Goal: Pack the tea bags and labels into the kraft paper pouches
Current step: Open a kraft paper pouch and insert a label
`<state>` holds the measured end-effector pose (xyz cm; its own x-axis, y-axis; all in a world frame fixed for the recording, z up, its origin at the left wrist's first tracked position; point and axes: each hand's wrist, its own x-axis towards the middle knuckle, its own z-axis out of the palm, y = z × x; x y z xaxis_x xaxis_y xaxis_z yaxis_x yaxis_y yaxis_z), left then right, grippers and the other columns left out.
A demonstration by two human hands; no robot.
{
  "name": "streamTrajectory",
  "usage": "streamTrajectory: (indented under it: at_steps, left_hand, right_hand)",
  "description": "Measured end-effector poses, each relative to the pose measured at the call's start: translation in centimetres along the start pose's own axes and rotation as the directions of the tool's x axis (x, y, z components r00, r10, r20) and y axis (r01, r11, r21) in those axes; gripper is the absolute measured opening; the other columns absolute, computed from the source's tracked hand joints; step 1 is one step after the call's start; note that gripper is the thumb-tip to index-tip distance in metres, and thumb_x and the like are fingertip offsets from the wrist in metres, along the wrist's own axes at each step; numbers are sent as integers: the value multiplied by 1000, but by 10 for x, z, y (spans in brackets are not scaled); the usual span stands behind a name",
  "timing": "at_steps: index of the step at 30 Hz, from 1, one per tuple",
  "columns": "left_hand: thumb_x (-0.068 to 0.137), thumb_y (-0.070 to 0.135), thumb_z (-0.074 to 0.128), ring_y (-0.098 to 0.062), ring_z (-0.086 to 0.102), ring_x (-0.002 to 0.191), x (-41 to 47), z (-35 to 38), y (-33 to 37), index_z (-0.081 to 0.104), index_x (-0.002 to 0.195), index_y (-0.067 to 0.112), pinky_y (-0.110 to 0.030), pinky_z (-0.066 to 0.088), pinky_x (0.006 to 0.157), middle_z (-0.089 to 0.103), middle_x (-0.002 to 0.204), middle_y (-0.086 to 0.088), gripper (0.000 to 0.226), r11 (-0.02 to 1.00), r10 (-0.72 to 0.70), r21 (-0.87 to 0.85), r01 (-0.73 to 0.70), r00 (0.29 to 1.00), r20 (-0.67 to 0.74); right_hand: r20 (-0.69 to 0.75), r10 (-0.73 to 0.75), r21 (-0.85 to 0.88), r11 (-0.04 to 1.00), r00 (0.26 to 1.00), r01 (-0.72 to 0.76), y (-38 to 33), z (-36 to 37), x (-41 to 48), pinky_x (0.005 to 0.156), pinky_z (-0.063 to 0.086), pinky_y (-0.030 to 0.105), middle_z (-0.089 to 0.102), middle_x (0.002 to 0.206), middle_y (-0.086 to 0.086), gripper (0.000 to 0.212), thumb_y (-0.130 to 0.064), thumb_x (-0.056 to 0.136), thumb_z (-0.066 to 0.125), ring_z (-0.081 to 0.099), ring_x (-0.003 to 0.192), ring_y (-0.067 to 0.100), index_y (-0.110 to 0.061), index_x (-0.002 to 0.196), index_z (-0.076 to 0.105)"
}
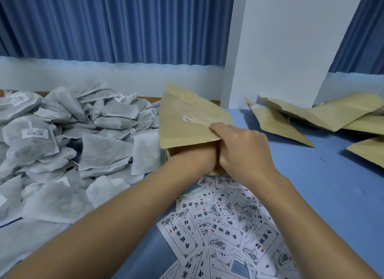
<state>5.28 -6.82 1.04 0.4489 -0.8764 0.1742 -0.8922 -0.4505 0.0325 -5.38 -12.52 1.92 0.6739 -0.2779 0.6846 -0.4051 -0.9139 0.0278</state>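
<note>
Filling is in hand: the right hand [243,150] pinches the mouth edge of a kraft paper pouch [187,120] held at centre, fingers curled over the paper. The left hand is buried past the wrist inside it, so I cannot tell how its fingers lie or what it carries. Next, it likely withdraws toward the tea bags [72,137] heaped at 9 o'clock or the labels [224,233] strewn at 6 o'clock. Spare pouches [324,114] lie at 2 o'clock on the blue surface [311,185], well apart; nothing blocks either reach.
</note>
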Motion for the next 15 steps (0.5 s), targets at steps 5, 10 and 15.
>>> streamTrajectory:
  at_steps: [5,10,15]
  left_hand:
    - [101,40,47,-8,46,81,47,3,-33,45,94,30,-18,30,73,47,82,13,12,856,-187,-503,118,978,-89]
    - [102,37,42,-10,55,97,81,11,-15,50,106,24,-25,44,90,56,99,1,15,822,-59,-569,-17,991,-116]
    - [106,26,32,-23,50,124,64,18,-1,54,121,19,-42,34,113,57,128,-9,27,745,-28,-665,-51,994,-108]
  right_hand:
    - [-146,145,185,976,979,-117,7,-19,5,57,52,42,65,67,2,49,-14,64,43,58,61,37,-22,103,71]
    - [-135,268,267,937,954,-226,14,-22,9,63,50,40,67,78,-7,46,-20,77,44,59,75,32,-33,115,68]
    - [-33,264,200,947,964,-253,17,-12,8,71,52,44,73,99,-1,40,-21,89,44,61,90,36,-34,122,62]
